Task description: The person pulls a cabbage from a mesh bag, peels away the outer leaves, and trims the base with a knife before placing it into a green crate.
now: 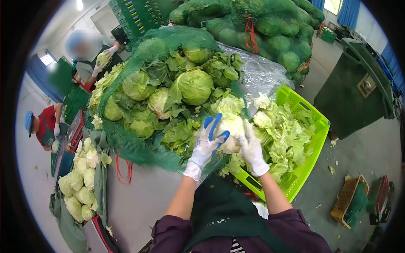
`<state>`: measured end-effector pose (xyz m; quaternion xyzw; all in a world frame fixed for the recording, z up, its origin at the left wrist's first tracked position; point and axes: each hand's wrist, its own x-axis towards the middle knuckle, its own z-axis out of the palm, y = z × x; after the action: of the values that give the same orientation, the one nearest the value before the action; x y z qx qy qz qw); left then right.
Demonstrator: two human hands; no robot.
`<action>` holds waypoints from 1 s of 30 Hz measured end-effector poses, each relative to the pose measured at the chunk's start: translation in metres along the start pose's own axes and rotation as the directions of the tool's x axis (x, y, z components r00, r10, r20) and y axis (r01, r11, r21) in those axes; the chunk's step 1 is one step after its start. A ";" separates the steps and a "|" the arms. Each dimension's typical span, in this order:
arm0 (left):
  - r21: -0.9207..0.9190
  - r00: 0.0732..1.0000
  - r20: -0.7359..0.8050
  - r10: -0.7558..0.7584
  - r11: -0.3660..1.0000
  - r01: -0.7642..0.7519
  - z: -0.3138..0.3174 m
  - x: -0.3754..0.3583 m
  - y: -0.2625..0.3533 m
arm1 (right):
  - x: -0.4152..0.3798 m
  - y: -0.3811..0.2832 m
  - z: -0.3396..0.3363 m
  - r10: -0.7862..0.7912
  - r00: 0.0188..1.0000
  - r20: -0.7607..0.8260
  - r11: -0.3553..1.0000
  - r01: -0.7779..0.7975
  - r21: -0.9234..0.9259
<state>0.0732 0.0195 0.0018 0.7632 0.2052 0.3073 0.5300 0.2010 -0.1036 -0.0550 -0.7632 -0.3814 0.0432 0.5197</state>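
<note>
A pale, partly stripped iceberg lettuce (231,127) is held between my two hands, above the near edge of the net sack. My left hand (207,141), in a white glove with blue fingers, cups its left side with the fingers curved around it. On the other side, my right hand (251,147), in a white glove, presses against the head and its outer leaves, and its fingertips are partly hidden. An opened green net sack (126,145) of leafy lettuce heads (195,87) lies just beyond. Loose leaves (287,139) fill a lime-green crate (314,162) beside my right hand.
Full net sacks (270,33) are stacked behind. At left, trimmed heads (80,185) lie on green cloth; two people (48,126) work there. A dark green bin (346,92) and an orange basket (346,198) stand at right.
</note>
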 end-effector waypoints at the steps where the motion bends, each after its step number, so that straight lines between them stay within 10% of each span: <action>1: -0.008 1.000 0.010 0.007 1.000 -0.007 0.004 0.002 -0.001 | -0.005 -0.005 -0.001 0.012 0.999 -0.038 0.994 -0.016 -0.105; 3: 0.657 0.995 0.051 0.081 0.748 -0.095 0.017 0.004 0.006 | -0.001 0.001 -0.018 0.208 0.970 0.124 0.970 -0.220 0.098; 5: 0.627 0.992 0.019 0.126 0.771 -0.111 0.032 0.010 0.002 | 0.005 0.013 -0.023 0.321 0.894 0.314 0.815 -0.429 0.389; 7: 0.119 0.979 -0.175 0.109 0.989 -0.089 0.047 0.023 -0.006 | 0.007 0.006 -0.028 0.325 0.905 0.275 0.829 -0.413 0.378; 11: 0.225 0.975 -0.208 0.077 0.974 -0.029 0.049 0.029 -0.015 | -0.009 0.008 -0.028 0.213 0.975 0.058 0.976 -0.211 -0.048; 23: 0.245 0.951 -0.298 0.077 0.970 -0.002 0.049 0.017 -0.044 | 0.026 0.025 -0.005 0.095 0.990 0.103 0.949 -0.059 -0.308; 26: 0.014 0.958 -0.277 0.070 0.998 -0.069 0.042 0.014 -0.045 | 0.036 0.027 -0.011 0.445 0.894 0.059 0.800 -0.426 0.421; 30: 0.011 0.970 -0.239 0.045 0.999 -0.044 0.031 0.004 -0.053 | 0.052 0.075 -0.016 0.612 0.766 0.194 0.673 -0.634 0.382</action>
<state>0.0979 0.0200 -0.0549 0.7266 0.2511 0.4083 0.4923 0.2852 -0.0958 -0.0928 -0.7132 -0.0921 0.3189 0.6173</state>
